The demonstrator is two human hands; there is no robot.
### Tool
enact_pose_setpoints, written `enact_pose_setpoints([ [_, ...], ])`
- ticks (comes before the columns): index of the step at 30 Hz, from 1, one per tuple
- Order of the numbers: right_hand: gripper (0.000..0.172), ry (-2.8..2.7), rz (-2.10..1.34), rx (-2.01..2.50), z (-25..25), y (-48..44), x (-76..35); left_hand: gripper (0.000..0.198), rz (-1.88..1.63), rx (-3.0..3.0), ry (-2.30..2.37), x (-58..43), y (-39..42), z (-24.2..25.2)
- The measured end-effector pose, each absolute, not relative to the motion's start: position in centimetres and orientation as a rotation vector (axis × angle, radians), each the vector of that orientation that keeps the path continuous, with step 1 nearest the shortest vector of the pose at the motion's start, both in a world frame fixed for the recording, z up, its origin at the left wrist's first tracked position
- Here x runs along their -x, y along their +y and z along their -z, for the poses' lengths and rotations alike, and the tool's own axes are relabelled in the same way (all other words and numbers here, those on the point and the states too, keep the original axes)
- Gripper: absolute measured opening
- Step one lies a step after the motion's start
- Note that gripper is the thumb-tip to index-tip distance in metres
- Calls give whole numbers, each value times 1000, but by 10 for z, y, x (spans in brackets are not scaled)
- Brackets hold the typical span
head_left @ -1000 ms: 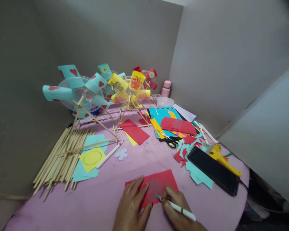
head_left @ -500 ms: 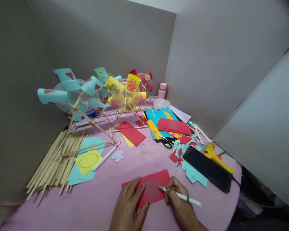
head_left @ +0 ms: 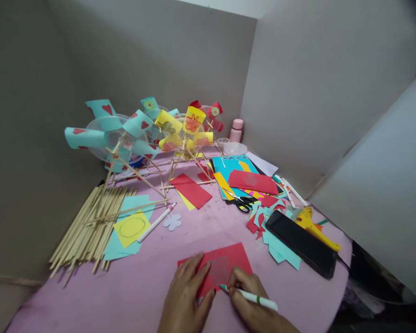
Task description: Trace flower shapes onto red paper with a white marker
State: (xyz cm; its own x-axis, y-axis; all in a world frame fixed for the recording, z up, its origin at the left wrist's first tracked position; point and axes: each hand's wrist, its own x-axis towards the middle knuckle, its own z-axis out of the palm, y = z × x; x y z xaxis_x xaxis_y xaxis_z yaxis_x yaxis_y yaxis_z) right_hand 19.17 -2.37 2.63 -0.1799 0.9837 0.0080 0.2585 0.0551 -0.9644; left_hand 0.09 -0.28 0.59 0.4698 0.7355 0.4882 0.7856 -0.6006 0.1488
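A red paper rectangle (head_left: 241,255) lies on the pink table near its front, with a greyish drawn shape on its middle. My left hand (head_left: 189,286) rests on the left part of the paper, fingers stretched out and thumb apart, holding it flat. In my right hand (head_left: 247,293) is a white marker (head_left: 263,302) with a green tip and green band, gripped between thumb and fingers. Its tip is at the lower edge of the drawn shape, close to my left thumb.
Paper pinwheel-like wheels (head_left: 116,134) on stick stands fill the back left. Bamboo sticks (head_left: 86,231) lie at left beside yellow paper (head_left: 131,228) and a pink-capped marker (head_left: 156,223). At right are scissors (head_left: 242,205), paper scraps (head_left: 258,222), a phone (head_left: 301,243) and a yellow glue gun (head_left: 315,229).
My right hand has moved the marker left and down, from the drawn shape's right side to its lower edge. My left hand stays on the paper. The view has shifted slightly.
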Motion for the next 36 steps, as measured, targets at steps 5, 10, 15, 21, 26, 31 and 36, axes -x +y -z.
enact_pose_setpoints([
  [5, 8, -1579, -1170, 1288, -23, -23, -191, 41, 813, 2619, -1349, 0, -2, -5],
  [10, 6, -1573, -1146, 1311, -22, -22, -191, 42, 810, 2617, -1353, -1, -2, -3],
  [15, 7, -1598, -1138, 1314, -24, -22, -191, 44, 816, 2610, -1351, -1, -4, -4],
  [21, 6, -1692, -1129, 1288, -27, -23, -188, 43, 809, 2612, -1333, -1, -3, -3],
  [26, 7, -1730, -1141, 1311, -30, -22, -188, 44, 857, 2616, -1343, 0, -3, -1],
  [31, 5, -1714, -1122, 1346, -26, -20, -188, 45, 837, 2630, -1361, 0, -3, -1],
  [36, 5, -1706, -1104, 1299, -24, -21, -188, 43, 852, 2623, -1358, 0, -3, -2],
])
